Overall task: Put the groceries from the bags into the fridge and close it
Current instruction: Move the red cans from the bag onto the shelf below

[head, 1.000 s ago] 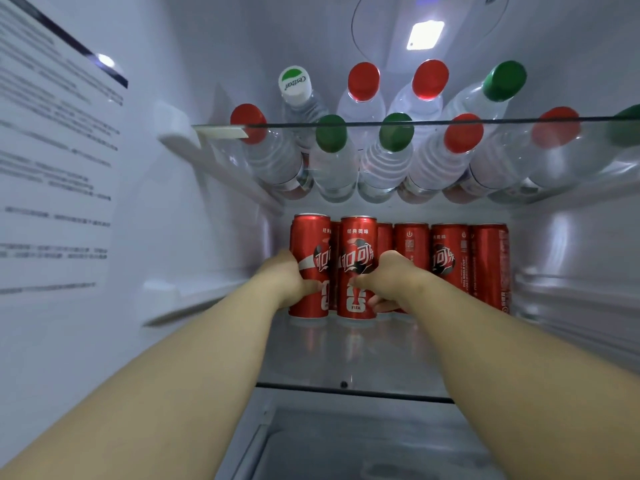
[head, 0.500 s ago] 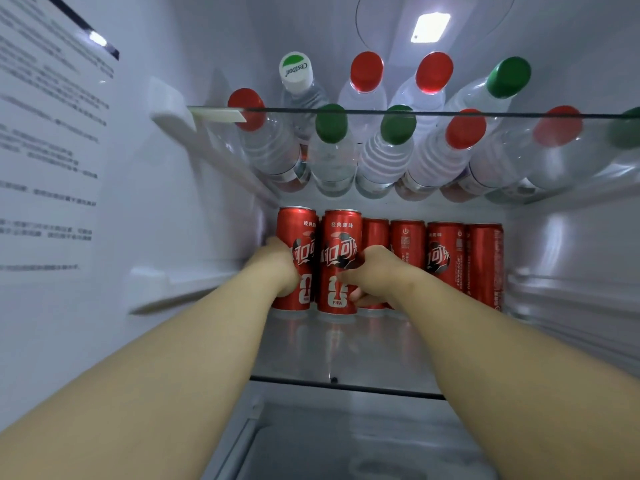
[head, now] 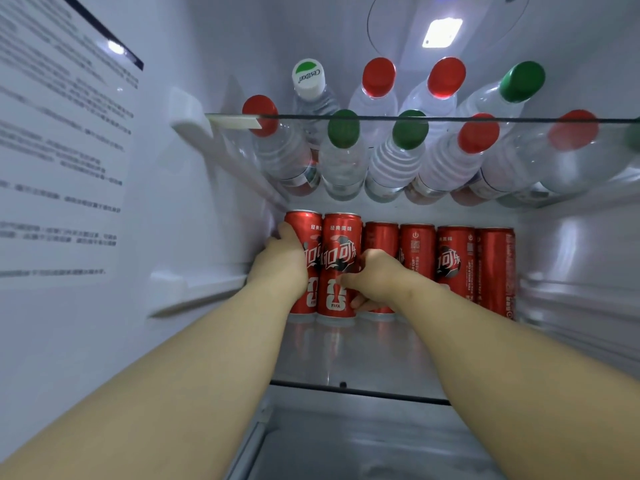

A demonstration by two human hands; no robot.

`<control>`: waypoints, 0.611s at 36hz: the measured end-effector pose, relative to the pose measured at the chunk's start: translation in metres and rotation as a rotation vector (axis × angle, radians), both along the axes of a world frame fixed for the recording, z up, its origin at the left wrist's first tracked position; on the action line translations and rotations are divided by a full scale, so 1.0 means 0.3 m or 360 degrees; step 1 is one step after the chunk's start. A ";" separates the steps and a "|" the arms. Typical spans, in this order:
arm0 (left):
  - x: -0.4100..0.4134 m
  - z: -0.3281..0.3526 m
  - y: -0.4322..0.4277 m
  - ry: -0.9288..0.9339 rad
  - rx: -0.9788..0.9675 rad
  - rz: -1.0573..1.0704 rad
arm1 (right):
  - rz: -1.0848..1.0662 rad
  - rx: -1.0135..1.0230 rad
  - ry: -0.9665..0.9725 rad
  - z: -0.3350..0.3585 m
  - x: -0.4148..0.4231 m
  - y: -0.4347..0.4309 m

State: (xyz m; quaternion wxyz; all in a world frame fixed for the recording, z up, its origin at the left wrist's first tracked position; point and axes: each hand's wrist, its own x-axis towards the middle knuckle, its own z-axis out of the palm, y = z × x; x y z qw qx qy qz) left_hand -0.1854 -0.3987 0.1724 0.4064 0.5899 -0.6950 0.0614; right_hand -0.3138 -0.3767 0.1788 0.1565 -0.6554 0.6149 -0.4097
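Bare glass shelf (head: 346, 355) lies open before the red cans (head: 419, 251) lining the back; the bottle-laden upper shelf (head: 415, 118) limits headroom.

2 bare forearms, bare wrists; the left hand (head: 281, 268) and right hand (head: 378, 276) are bare too.

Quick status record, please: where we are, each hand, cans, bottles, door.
place: inside fridge
left hand: grips leftmost can
right hand: grips second can
cans: six show, upright in a row at the back of the lower shelf
bottles: on upper shelf; red, green and white caps
door: not in view
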 end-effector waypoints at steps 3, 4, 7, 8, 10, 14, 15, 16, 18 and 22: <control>-0.003 -0.001 0.001 -0.0017 0.0001 0.0018 | -0.0001 -0.0004 0.0023 0.000 0.002 0.007; -0.003 0.000 0.002 -0.0016 0.0005 0.0019 | -0.0006 -0.0009 0.0041 0.000 0.002 0.007; -0.004 0.001 0.012 0.0033 0.0034 0.0000 | -0.0011 -0.0025 0.0058 0.004 0.001 0.010; -0.004 0.002 0.017 0.0044 0.0037 -0.0007 | -0.0008 -0.0029 0.0047 0.005 -0.001 0.009; -0.005 0.003 0.026 0.0063 0.0035 -0.0026 | -0.0006 -0.0037 0.0022 0.006 -0.004 0.008; -0.002 0.007 0.046 0.0159 0.0059 -0.0064 | -0.0063 -0.0066 -0.0010 0.007 -0.009 0.013; -0.001 0.008 0.050 0.0195 0.0072 -0.0079 | -0.0079 -0.0069 -0.0024 0.007 -0.011 0.016; 0.000 0.010 0.057 0.0222 0.0082 -0.0091 | -0.0097 -0.0064 -0.0031 0.005 -0.012 0.020; 0.003 0.010 0.073 0.0228 0.0089 -0.0103 | -0.0154 -0.0055 0.0021 0.000 -0.013 0.035; 0.004 -0.005 0.113 0.0182 0.0139 -0.0081 | -0.0329 -0.0070 0.0327 -0.010 -0.010 0.082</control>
